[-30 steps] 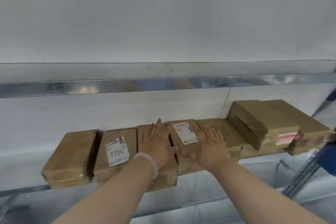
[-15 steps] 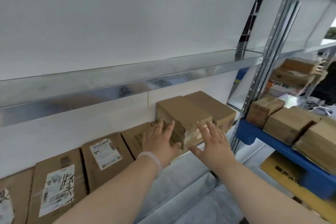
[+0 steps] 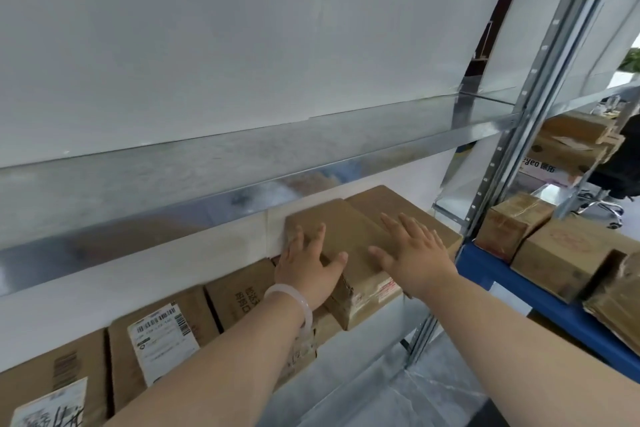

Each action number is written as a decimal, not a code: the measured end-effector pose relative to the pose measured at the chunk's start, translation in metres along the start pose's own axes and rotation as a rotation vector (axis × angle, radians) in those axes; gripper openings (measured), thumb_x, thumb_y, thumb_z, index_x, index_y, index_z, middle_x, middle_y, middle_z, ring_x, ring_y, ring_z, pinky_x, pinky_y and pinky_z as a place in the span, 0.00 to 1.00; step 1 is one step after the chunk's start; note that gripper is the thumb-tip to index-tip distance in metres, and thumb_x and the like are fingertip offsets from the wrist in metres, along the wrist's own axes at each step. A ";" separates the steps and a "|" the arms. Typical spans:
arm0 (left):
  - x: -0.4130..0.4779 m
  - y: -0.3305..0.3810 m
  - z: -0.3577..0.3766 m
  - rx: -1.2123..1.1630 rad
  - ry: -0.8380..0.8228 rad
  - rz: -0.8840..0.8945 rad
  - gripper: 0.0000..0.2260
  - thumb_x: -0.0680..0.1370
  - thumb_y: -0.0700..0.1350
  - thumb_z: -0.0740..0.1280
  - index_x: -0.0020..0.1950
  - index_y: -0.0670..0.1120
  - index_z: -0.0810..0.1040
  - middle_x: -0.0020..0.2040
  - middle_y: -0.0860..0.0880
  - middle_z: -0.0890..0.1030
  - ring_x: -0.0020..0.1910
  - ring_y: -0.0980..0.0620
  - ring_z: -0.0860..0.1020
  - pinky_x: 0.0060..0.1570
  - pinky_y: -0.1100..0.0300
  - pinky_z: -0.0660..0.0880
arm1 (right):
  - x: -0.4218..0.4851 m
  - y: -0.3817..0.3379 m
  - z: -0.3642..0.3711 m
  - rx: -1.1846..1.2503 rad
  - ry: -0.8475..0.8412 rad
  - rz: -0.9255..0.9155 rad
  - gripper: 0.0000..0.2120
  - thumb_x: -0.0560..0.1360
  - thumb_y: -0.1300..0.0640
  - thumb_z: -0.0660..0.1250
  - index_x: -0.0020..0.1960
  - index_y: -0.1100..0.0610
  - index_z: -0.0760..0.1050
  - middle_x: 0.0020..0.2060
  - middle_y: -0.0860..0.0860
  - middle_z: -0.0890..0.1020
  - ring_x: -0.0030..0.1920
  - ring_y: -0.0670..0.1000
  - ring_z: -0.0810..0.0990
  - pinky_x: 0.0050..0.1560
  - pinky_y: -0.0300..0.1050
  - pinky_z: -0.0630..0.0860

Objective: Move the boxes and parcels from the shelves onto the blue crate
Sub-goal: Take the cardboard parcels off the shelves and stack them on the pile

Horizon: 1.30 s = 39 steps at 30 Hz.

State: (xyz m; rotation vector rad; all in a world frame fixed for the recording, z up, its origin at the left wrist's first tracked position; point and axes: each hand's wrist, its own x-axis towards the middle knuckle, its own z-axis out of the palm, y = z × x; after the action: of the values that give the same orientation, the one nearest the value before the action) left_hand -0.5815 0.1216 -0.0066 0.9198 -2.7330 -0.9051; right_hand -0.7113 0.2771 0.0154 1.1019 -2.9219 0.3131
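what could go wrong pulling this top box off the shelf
The left hand and right hand lie flat on the top box, not gripping it, so it may slip when pulled. Its front end overhangs the boxes beneath and could tip forward. The blue crate already carries cartons, so space looks tight.

Behind, white wall — chair base far right.

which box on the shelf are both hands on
The raised box stacked near the row's right end, red-and-white label on its front. The left hand and right hand rest on its top; the white-labelled boxes to the left lie lower.
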 end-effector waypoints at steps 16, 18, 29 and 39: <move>0.030 0.027 0.032 -0.551 0.166 -0.300 0.38 0.76 0.58 0.68 0.78 0.63 0.49 0.80 0.53 0.47 0.77 0.46 0.57 0.73 0.50 0.61 | 0.083 0.011 0.015 0.044 -0.306 -0.290 0.37 0.76 0.29 0.49 0.80 0.43 0.45 0.79 0.52 0.53 0.79 0.52 0.46 0.77 0.54 0.39; 0.027 0.029 0.035 -0.549 0.217 -0.307 0.39 0.75 0.57 0.69 0.79 0.62 0.50 0.80 0.52 0.49 0.76 0.46 0.58 0.72 0.52 0.63 | 0.080 0.009 0.015 0.094 -0.303 -0.331 0.37 0.76 0.30 0.51 0.79 0.42 0.47 0.79 0.53 0.54 0.79 0.53 0.46 0.77 0.53 0.40; -0.034 0.020 0.007 -0.611 0.491 -0.340 0.38 0.73 0.55 0.71 0.78 0.61 0.54 0.76 0.52 0.59 0.68 0.48 0.68 0.59 0.55 0.74 | 0.064 -0.038 -0.007 0.451 -0.379 -0.491 0.40 0.72 0.35 0.66 0.78 0.41 0.53 0.73 0.50 0.65 0.68 0.53 0.70 0.67 0.49 0.70; -0.156 -0.030 -0.037 -0.562 0.741 -0.445 0.37 0.70 0.54 0.71 0.76 0.65 0.58 0.79 0.53 0.52 0.74 0.48 0.62 0.65 0.58 0.68 | -0.015 -0.141 -0.012 0.512 -0.504 -0.721 0.38 0.73 0.37 0.67 0.78 0.37 0.52 0.73 0.49 0.67 0.65 0.51 0.74 0.56 0.39 0.72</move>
State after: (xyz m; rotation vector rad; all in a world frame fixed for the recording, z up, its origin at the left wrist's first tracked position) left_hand -0.4294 0.1751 0.0182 1.3882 -1.5746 -1.0364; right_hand -0.6083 0.1860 0.0520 2.5092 -2.5688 0.8847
